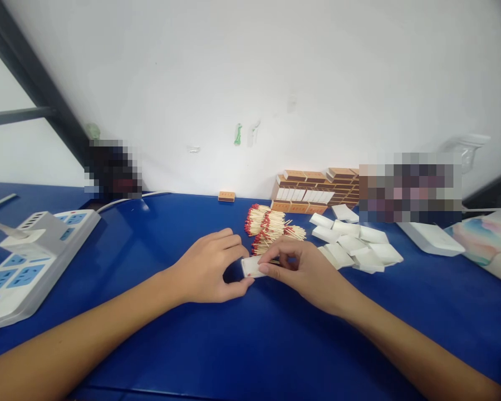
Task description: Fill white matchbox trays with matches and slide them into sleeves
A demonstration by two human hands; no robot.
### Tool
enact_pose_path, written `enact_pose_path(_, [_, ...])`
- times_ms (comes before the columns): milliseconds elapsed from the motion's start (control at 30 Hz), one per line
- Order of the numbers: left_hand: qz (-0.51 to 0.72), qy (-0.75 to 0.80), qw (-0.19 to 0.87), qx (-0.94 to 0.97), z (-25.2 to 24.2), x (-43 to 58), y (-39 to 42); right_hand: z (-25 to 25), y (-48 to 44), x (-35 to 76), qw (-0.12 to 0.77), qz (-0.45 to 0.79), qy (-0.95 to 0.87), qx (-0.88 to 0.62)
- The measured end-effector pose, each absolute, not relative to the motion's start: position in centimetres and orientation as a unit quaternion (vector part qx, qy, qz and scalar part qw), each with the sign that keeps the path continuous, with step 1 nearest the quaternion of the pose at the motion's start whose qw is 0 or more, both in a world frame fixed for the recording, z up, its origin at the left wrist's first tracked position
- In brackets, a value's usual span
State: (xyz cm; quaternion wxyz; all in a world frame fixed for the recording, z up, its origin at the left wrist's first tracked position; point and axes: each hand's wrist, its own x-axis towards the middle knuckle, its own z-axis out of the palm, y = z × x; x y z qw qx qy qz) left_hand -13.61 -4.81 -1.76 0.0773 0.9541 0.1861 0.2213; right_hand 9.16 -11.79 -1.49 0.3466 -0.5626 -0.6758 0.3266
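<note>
Lone matchbox [226, 194] — orange label [226, 197] (writing illegible) — beyond the held white tray [250, 267].

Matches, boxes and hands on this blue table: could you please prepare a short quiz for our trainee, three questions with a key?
1. Multiple choice. What does the right hand pinch?
a) a plug
b) a white piece
c) a cable

2. True or false. Seen from the person's side, the white pile lies to the left of the matches.

3. Fill in. One orange box sits alone by the wall. Seen from the person's side, it is to the ____ of the matches.

Key: 1. b; 2. False, it lies to the right; 3. left.
</note>
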Motion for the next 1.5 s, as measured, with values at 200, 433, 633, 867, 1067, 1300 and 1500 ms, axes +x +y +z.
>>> enact_pose_path(200, [0.232, 0.185, 0.083, 0.951, -1.7, -13.5, -4.9, -1.1, -11.7, 10.1, 0.325, 0.273, -0.720, -0.549])
enact_pose_path(433, [0.235, 0.181, 0.088, 0.951, -1.6, -13.5, -5.0, -0.8, -11.7, 10.0, 0.282, 0.233, -0.765, -0.530])
enact_pose_path(633, [0.224, 0.165, 0.095, 0.956, -1.6, -13.6, -5.1, 1.3, -9.4, 16.7, 0.335, 0.002, -0.743, -0.579])
enact_pose_path(867, [0.217, 0.149, 0.089, 0.961, -2.0, -13.5, -5.1, 1.5, -7.5, 32.8, 0.261, -0.212, -0.311, -0.889])
enact_pose_path(1067, [0.206, 0.150, 0.087, 0.963, -1.9, -13.6, -5.1, -0.5, -7.7, 34.6, 0.159, -0.167, -0.308, -0.923])
enact_pose_path(1300, [0.211, 0.126, 0.069, 0.967, -2.0, -13.6, -5.2, -1.6, -7.4, 35.7, 0.147, -0.178, -0.324, -0.918])
enact_pose_path(1500, [0.209, 0.126, 0.068, 0.967, -2.1, -13.6, -5.2, -1.6, -7.1, 35.9, 0.144, -0.187, -0.306, -0.922])
